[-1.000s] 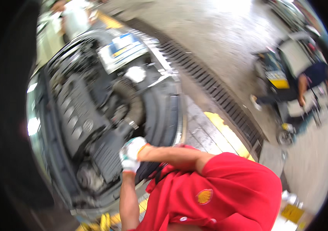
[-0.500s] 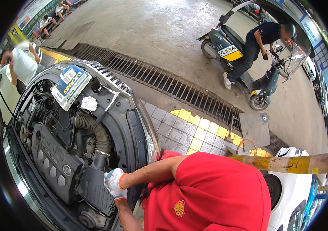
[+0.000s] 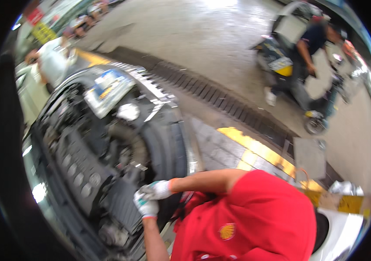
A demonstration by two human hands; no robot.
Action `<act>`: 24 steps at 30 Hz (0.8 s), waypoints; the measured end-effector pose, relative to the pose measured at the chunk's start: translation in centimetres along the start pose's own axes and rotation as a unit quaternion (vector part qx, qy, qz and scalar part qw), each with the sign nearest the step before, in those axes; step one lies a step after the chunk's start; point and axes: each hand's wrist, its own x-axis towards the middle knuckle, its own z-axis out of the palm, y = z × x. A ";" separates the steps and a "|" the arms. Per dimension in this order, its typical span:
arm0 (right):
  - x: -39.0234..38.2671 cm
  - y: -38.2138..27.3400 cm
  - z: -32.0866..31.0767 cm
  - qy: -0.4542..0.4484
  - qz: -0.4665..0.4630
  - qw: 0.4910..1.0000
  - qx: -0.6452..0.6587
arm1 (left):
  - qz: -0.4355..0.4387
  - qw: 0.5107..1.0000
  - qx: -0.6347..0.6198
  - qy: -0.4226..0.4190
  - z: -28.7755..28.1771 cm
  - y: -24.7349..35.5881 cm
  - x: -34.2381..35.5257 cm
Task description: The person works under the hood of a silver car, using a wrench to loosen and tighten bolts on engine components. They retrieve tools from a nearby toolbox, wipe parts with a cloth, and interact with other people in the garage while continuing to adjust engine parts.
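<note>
My two gloved hands meet over the near edge of a ribbed black air filter box (image 3: 124, 204) in an open engine bay. My right hand (image 3: 158, 190), in a white glove with an orange cuff, comes from the right with its fingers curled. Just below and touching it is my left hand (image 3: 145, 205), its white glove marked with green, fingers bent. Whatever they grip is hidden by the gloves and blur. Beyond the box runs a corrugated intake hose (image 3: 129, 141). A dark engine cover (image 3: 78, 169) lies left of it.
A blue-and-white carton (image 3: 109, 92) and a crumpled white cloth (image 3: 128, 112) rest on the car's front. Past the bumper is a drain grate (image 3: 211, 93). One person (image 3: 57, 58) stands at far left; another (image 3: 313, 43) straddles a scooter (image 3: 281, 65).
The view has shifted and blurred, so the car sits further right. My hands, stacked before, have spread slightly at the box edge, the right one now more visible above the left.
</note>
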 end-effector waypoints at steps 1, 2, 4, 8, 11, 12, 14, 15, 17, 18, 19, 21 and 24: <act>0.2 1.3 0.3 -0.005 0.006 1.000 0.011 | -0.012 0.999 0.022 -0.023 0.7 0.6 0.5; 0.2 2.2 1.2 0.047 0.017 0.998 0.034 | 0.051 0.984 0.170 -0.032 2.0 2.4 0.2; -0.3 0.9 0.6 0.024 0.091 0.992 0.081 | 0.170 0.853 0.494 -0.004 1.6 3.3 -0.4; -1.6 -2.0 -1.1 -0.009 0.121 0.950 0.289 | 0.021 0.867 0.497 0.007 1.5 4.3 -1.1; -1.0 -1.9 -1.1 -0.015 0.139 0.931 0.338 | -0.083 0.970 0.220 0.064 0.7 2.3 -0.3; -0.7 -1.8 -0.9 -0.018 0.144 0.927 0.344 | -0.074 0.971 0.216 0.068 0.5 2.2 -0.5; 0.1 -1.3 -1.3 -0.003 0.161 0.921 0.356 | 0.072 0.804 0.590 -0.026 2.0 4.8 -1.3; 0.6 -1.0 -1.2 -0.002 0.186 0.911 0.367 | 0.113 0.783 0.611 -0.025 1.9 4.5 -1.2; 1.2 -1.8 -1.9 -0.023 0.209 0.914 0.348 | 0.195 0.734 0.650 -0.020 1.1 3.9 -1.0; 1.7 -2.0 -2.1 -0.036 0.205 0.926 0.315 | 0.203 0.671 0.712 -0.045 0.5 3.6 -1.1; 2.2 -2.0 -2.5 -0.045 0.201 0.937 0.282 | 0.212 0.671 0.709 -0.037 0.4 3.5 -0.9; 3.2 -1.7 -3.1 -0.077 0.217 0.944 0.237 | 0.229 0.673 0.703 -0.018 0.4 3.1 -0.7; 4.7 -1.8 -3.0 -0.112 0.221 0.960 0.134 | 0.236 0.662 0.711 -0.017 -0.6 2.1 -0.6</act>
